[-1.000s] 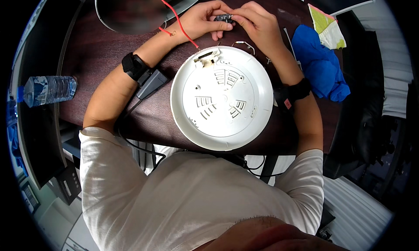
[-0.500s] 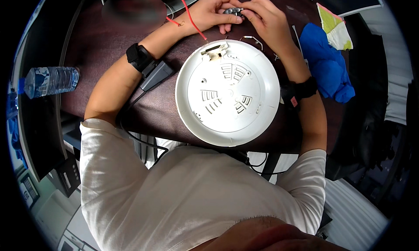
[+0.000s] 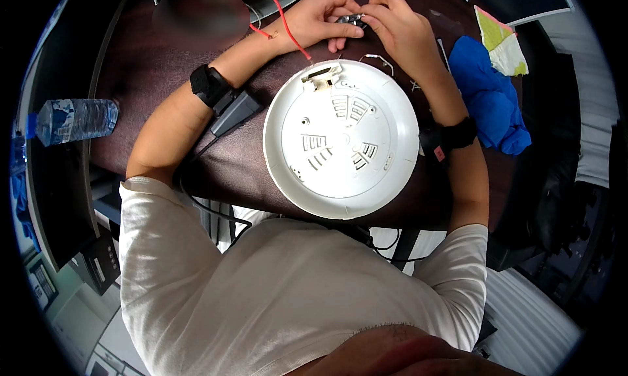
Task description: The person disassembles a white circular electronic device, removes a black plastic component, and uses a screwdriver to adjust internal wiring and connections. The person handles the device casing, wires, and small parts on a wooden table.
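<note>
Beyond the far rim of a white round plastic cover, my left hand [image 3: 320, 24] is closed on a small dark, shiny part [image 3: 352, 20]; its exact kind is too small to make out. My right hand [image 3: 396, 28] pinches at the right end of that same part, thumb and forefinger together. The white round cover [image 3: 347, 137] lies between my forearms, showing slotted vents and a small fitting [image 3: 320, 78] at its far edge. A red wire [image 3: 286, 22] runs down to that fitting, passing next to my left hand.
A blue cloth [image 3: 487, 94] and a yellow-and-white cloth [image 3: 502, 42] lie at the right. A grey adapter-like block [image 3: 237, 113] with a black cable sits by my left forearm. A water bottle [image 3: 78, 122] is at the far left. A short wire [image 3: 381, 62] touches the cover's far side.
My right hand's fingers have shifted slightly at the end of the small dark part, and the hand has turned a little. The cover stays in place.
</note>
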Available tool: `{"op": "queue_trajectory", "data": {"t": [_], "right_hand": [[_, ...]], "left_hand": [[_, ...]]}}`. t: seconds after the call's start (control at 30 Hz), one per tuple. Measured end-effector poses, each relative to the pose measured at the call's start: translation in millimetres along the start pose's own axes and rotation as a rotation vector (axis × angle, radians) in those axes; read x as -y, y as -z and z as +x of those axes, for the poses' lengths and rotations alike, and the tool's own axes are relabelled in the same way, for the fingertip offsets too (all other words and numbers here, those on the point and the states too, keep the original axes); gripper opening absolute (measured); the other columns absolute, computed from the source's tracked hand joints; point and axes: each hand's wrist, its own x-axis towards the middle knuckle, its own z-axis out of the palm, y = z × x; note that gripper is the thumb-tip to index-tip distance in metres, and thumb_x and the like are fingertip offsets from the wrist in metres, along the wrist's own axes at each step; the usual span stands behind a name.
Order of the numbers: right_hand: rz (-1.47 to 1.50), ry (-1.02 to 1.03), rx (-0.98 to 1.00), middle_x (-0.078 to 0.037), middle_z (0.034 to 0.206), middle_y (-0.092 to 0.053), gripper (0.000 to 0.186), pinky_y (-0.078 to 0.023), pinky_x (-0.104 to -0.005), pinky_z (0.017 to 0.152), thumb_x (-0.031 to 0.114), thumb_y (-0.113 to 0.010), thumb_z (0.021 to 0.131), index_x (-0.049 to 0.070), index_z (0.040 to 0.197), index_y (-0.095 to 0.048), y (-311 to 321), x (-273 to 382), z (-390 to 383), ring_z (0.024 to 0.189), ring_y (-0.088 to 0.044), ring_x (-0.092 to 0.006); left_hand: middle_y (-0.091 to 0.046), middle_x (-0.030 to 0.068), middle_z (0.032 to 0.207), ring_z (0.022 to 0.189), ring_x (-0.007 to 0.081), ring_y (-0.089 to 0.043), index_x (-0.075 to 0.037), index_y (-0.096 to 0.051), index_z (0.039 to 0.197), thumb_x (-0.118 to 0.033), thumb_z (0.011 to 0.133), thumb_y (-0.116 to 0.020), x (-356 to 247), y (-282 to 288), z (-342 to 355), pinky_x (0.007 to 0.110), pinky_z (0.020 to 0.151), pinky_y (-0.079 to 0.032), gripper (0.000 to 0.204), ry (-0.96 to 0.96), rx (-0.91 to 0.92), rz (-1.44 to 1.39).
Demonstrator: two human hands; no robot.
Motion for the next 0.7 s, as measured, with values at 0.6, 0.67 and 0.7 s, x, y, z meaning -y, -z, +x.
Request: {"op": "queue_trajectory", "data": {"t": [0.6,0.67,0.7], "right_hand": [[0.299,-0.169,-0.041,-0.004,0.083,-0.06,0.011,-0.043,-0.02,0.058,0.004,-0.068,0.086,0.001,0.097,-0.065,-6.4,-2.0,-5.6,0.065,-0.053,-0.0089],[0.332,-0.182,-0.053,-0.006,0.082,-0.06,0.013,-0.044,-0.0229,0.056,0.007,-0.069,0.085,0.003,0.098,-0.067,-7.4,-2.4,-5.7,0.061,-0.054,-0.0102],[0.35,-0.19,-0.059,-0.006,0.082,-0.06,0.014,-0.044,-0.0244,0.055,0.008,-0.07,0.085,0.003,0.098,-0.067,-8.0,-2.6,-6.0,0.059,-0.055,-0.0108]], "left_hand": [[-0.066,0.0048,0.095,0.068,0.0066,-0.061,0.001,-0.052,0.118,-0.007,0.092,-0.063,0.8,2.2,0.4,0.019,0.056,-0.052,0.029,-0.016,0.02,-0.011],[-0.065,0.0046,0.095,0.068,0.0065,-0.061,0.001,-0.052,0.117,-0.007,0.092,-0.063,2.9,2.8,0.4,0.019,0.056,-0.051,0.029,-0.021,0.011,-0.027],[-0.065,0.0045,0.095,0.068,0.0065,-0.061,0.001,-0.052,0.117,-0.008,0.092,-0.063,4.5,3.1,-0.2,0.019,0.056,-0.051,0.029,-0.011,0.01,-0.024]]}}
